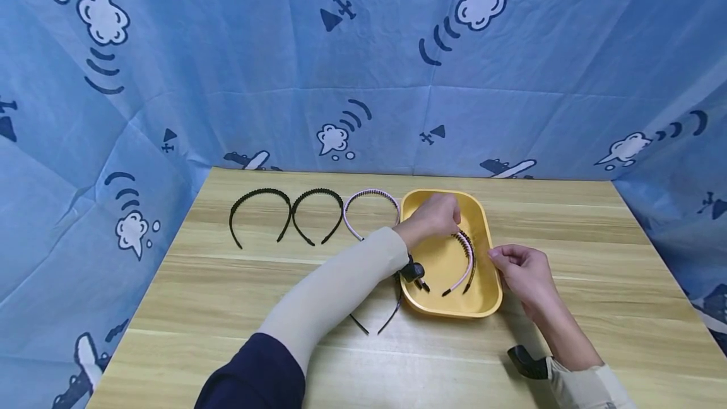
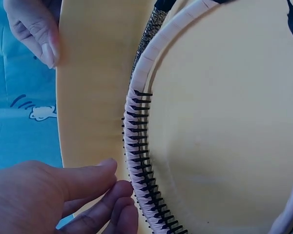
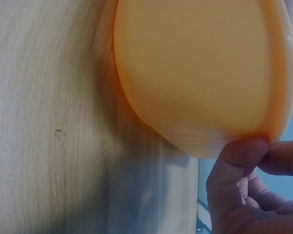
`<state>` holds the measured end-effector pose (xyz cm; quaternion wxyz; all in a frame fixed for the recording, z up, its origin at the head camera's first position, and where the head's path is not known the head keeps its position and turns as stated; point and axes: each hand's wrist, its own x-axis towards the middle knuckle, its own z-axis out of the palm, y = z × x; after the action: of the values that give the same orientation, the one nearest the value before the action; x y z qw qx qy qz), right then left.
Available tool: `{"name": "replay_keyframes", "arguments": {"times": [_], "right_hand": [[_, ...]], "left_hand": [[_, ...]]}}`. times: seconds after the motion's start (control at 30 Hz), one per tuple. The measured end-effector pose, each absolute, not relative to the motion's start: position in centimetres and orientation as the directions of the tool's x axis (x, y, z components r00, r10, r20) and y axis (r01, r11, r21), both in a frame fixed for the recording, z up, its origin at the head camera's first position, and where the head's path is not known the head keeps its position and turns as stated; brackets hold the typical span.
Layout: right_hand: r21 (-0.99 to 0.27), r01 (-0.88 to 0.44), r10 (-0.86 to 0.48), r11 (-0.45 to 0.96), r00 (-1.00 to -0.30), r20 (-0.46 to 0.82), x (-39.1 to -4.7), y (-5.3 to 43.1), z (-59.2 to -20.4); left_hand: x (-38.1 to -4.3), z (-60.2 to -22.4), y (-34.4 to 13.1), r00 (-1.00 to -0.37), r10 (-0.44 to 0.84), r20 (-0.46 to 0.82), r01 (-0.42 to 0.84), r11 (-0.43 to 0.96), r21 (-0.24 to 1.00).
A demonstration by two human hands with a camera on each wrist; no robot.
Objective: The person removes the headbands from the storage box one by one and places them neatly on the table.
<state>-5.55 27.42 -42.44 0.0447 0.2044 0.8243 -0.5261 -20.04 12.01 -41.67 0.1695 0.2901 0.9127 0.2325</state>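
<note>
A yellow plastic basin (image 1: 493, 305) stands on the table with headbands in it. Inside, my left hand (image 1: 434, 214) is at a pale pink headband (image 2: 139, 70) with black teeth; its loosely bent fingertips meet the band's outer edge, and the thumb does not wrap round it. Against that band lies a dark glittery headband (image 2: 149, 39), partly covered. My right hand (image 1: 524, 272) pinches the basin's right rim between thumb and fingers, seen closely in the right wrist view. More dark band ends show at the basin's lower left, mostly hidden by the left wrist.
Two black headbands (image 1: 261, 191) and a pale pink headband (image 1: 372, 192) lie in a row left of the basin. Below the left forearm, another thin headband (image 1: 390, 317) is partly covered. A blue patterned cloth (image 1: 363, 49) hangs behind the wooden table (image 1: 573, 238).
</note>
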Motion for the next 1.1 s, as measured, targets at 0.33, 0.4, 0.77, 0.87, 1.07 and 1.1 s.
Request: {"name": "replay_keyframes", "arguments": {"times": [0.33, 0.4, 0.77, 0.87, 1.07, 1.1], "right_hand": [[-0.852, 0.382, 0.287, 0.358, -0.914, -0.289, -5.5, 27.4, -42.4], [-0.851, 0.386, 0.288, 0.356, -0.912, -0.294, -5.5, 27.4, -42.5], [-0.846, 0.399, 0.285, 0.354, -0.908, -0.309, -5.5, 27.5, -42.6], [-0.846, 0.397, 0.282, 0.355, -0.909, -0.308, -5.5, 27.4, -42.6], [-0.847, 0.390, 0.289, 0.361, -0.910, -0.297, -5.5, 27.3, -42.4], [-0.848, 0.389, 0.289, 0.362, -0.911, -0.294, -5.5, 27.3, -42.4]], "left_hand": [[-19.9, -41.6, 12.3, -0.735, 0.644, -0.212, 0.502, 0.727, 0.469], [-19.7, -41.5, 12.4, -0.735, 0.640, -0.224, 0.500, 0.735, 0.459], [-18.9, -41.3, 13.2, -0.752, 0.594, -0.288, 0.520, 0.801, 0.295], [-18.7, -41.4, 13.4, -0.751, 0.599, -0.279, 0.539, 0.799, 0.265], [-18.5, -41.5, 13.5, -0.746, 0.616, -0.254, 0.565, 0.787, 0.249], [-18.5, -41.5, 13.4, -0.746, 0.617, -0.251, 0.567, 0.786, 0.246]]}}
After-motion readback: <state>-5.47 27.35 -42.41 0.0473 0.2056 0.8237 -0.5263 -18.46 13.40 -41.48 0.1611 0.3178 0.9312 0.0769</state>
